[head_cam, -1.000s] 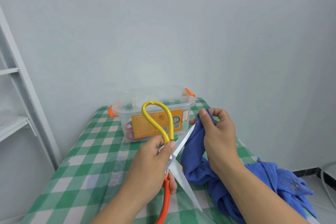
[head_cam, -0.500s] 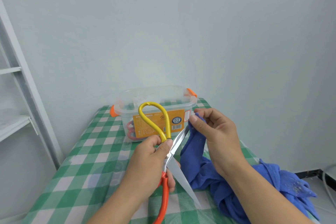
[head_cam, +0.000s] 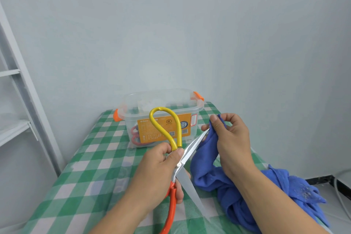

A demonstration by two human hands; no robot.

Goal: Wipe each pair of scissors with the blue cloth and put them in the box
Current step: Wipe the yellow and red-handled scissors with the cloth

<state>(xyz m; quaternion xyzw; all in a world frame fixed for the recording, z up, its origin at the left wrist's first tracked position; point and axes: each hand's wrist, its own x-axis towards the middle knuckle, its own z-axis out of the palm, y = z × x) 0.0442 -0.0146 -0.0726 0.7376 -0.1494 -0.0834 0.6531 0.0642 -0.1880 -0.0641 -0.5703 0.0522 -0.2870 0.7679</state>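
The worktop [head_cam: 91, 182], under a green-and-white checked cover, carries everything. The blue cloth [head_cam: 207, 167] sprawls over its right side, most of it in a heap, so only one end needs lifting to wipe.

At the far edge, close to the wall, stands the clear box [head_cam: 131, 119] with orange clasps. It appears to have no lid on, probably so finished pairs can drop straight in. Red handles [head_cam: 135, 135] show through its front wall, so at least one pair seems to be inside.

The scissors [head_cam: 177, 166] are held up in the air in front of the box. They have one yellow and one orange handle, and the blades are spread wide, likely so each can be wiped on its own.

The left hand [head_cam: 157, 175] grips them around the pivot, fingers and thumb curled, which steadies them and keeps skin off the edges. The right hand [head_cam: 233, 138] pinches a fold of the cloth between thumb and fingers over the tip of the upper blade. The lower blade points down toward the worktop, uncovered.
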